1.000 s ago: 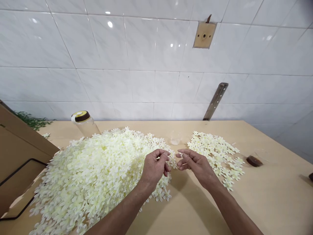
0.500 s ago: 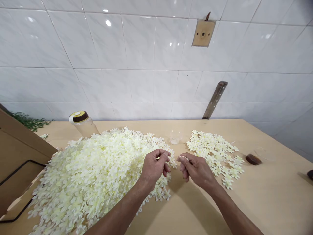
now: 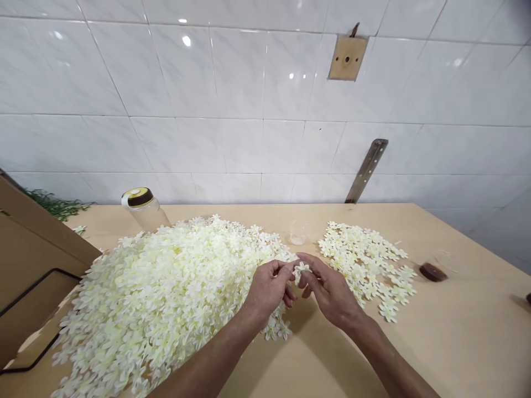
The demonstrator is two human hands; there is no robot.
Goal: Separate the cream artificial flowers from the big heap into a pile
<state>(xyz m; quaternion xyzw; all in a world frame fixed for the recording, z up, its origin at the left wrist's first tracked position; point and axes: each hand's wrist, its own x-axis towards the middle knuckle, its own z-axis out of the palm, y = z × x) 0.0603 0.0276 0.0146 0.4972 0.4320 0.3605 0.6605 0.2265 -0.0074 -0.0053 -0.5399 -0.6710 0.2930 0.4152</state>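
Between my two hands, above the table, is a small white artificial flower (image 3: 302, 270) with petals spread. My left hand (image 3: 270, 284) pinches at the flower's left edge with thumb and index finger; its other fingers curl below. From the other side, the thumb and forefinger of my right hand (image 3: 327, 284) close round the same flower, covering part of it. Left of my hands a large heap of white-yellow artificial flowers (image 3: 174, 293) covers the table. A thinner spread of similar flowers (image 3: 360, 254) lies beyond my right hand.
Behind the heap stands a clear bottle (image 3: 151, 214) with a brown-yellow lid. A small clear cup (image 3: 297, 235) is near the middle of the table (image 3: 468, 331). At right is a clear cup with dark liquid (image 3: 432, 271). A cardboard box (image 3: 37, 265) is at left.
My hands have come together, the right one moving left. The flower now shows between their fingertips; before, only a small white bit showed at my right fingertips.
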